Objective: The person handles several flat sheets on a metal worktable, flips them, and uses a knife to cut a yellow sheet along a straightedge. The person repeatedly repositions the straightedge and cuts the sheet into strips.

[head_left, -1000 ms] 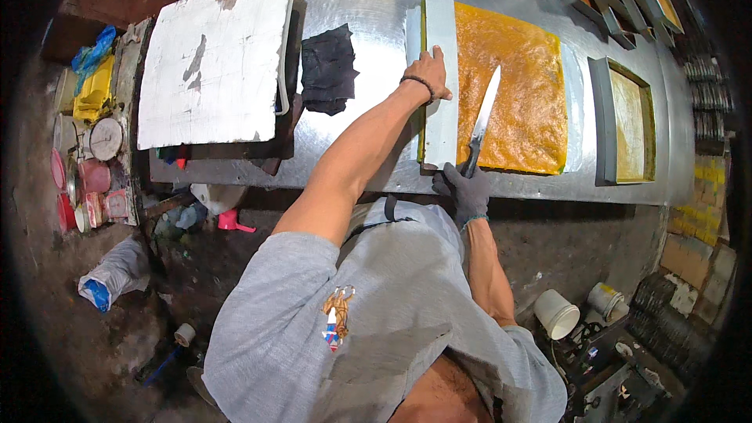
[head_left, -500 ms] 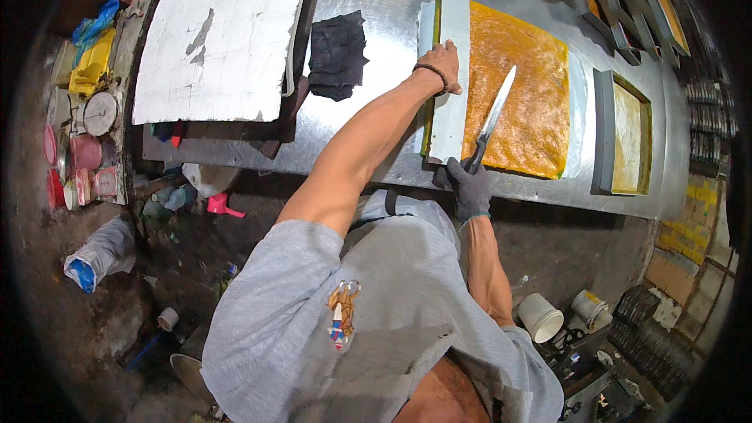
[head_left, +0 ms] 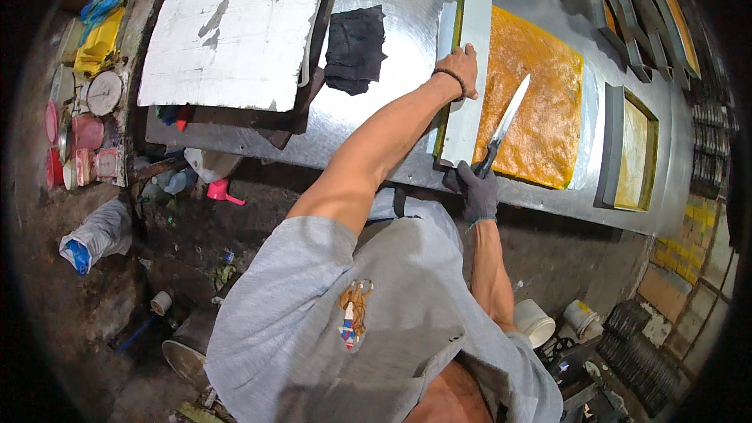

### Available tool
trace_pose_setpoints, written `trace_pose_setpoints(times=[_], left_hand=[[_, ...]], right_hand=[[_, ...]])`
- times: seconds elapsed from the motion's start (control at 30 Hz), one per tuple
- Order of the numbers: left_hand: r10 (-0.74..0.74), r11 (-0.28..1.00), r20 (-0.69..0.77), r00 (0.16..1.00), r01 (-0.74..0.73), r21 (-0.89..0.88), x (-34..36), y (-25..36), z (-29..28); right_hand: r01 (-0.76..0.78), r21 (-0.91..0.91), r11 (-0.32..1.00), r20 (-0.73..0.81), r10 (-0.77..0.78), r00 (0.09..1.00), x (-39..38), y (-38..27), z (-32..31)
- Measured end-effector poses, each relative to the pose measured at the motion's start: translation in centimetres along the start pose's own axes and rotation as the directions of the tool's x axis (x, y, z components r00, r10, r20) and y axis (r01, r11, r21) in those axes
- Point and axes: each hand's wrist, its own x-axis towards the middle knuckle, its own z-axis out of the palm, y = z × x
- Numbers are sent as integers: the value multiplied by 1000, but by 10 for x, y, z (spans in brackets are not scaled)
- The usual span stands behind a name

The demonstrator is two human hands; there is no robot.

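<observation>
A wide slab of glossy orange-brown, jelly-like stuff (head_left: 540, 102) lies on a pale sheet on the metal table. Along its left part runs a long light-grey bar (head_left: 468, 78), with a strip of the slab's edge showing on its far left side. My bare left hand (head_left: 460, 70), a dark bracelet at its wrist, grips the bar near its middle. In my gray-gloved right hand (head_left: 478, 192) is the black handle of a long knife (head_left: 511, 116). Its blade points away from me over the slab, and the right hand is at the bar's near end.
A metal frame (head_left: 607, 149) stands right of the slab, with more frames (head_left: 627, 16) stacked at the far right. A folded black cloth (head_left: 354, 48) and a large white board (head_left: 235, 31) lie to the left. White buckets (head_left: 534, 323) stand below the table's right side.
The view has shifted, so the table and slab appear slightly farther right and tilted. Both hands keep their holds on the bar and the knife, with little visible movement between them.
</observation>
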Motion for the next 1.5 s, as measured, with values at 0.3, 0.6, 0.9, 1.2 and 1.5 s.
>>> trace_pose_setpoints(times=[0.3, 0.6, 0.9, 1.2, 1.5], left_hand=[[1, 1000, -7, 1000, -2, -26, -8, 4, -4], [2, 1000, -37, 999, -2, -8, 0, 0, 4], [-24, 1000, -42, 999, 24, -13, 3, 6, 5], [-43, 998, -40, 998, 41, -45, 15, 7, 11], [-15, 1000, -34, 999, 15, -21, 13, 6, 10]], right_hand=[[57, -57, 997, -22, -58, 998, 10, 12, -7], [27, -97, 995, -37, -31, 999, 9, 5, -6], [30, 5, 1000, 27, -30, 999, 11, 10, -6], [30, -100, 995, 39, -26, 999, -3, -11, -3], [0, -53, 999, 46, 3, 999, -1, -10, -3]])
